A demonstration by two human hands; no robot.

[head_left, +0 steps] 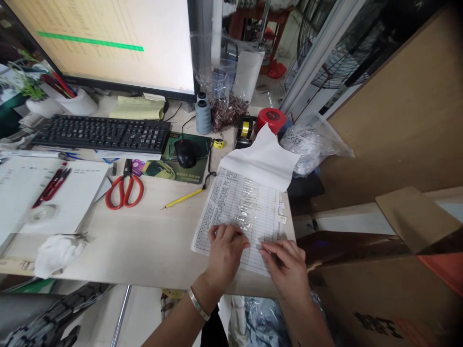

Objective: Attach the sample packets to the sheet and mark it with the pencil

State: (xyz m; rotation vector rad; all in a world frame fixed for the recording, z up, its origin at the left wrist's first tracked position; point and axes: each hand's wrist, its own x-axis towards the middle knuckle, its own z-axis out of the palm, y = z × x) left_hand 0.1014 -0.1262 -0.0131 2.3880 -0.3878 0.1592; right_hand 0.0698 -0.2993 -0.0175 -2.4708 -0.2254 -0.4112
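A printed table sheet [266,208] lies near the desk's right edge, its top pages [262,156] folded back. Down its middle runs a column of shiny clear strips [249,202], perhaps tape. Over the lower part of the sheet, my left hand [224,253] has its thumb and forefinger pinched together; a bracelet [198,304] circles that wrist. Just to its right, my right hand [288,264] also pinches with thumb and forefinger. The two sets of fingertips are a small gap apart. Whatever sits between the fingers is too small to make out.
Left of the sheet lie a yellow pen [183,198] on a coiled cord and orange-handled scissors [125,190]. Behind are a mouse [185,153], keyboard [101,134], thread spool [203,115], tape dispenser [245,131] and red-lidded container [270,120]. Cardboard [398,115] stands at the right.
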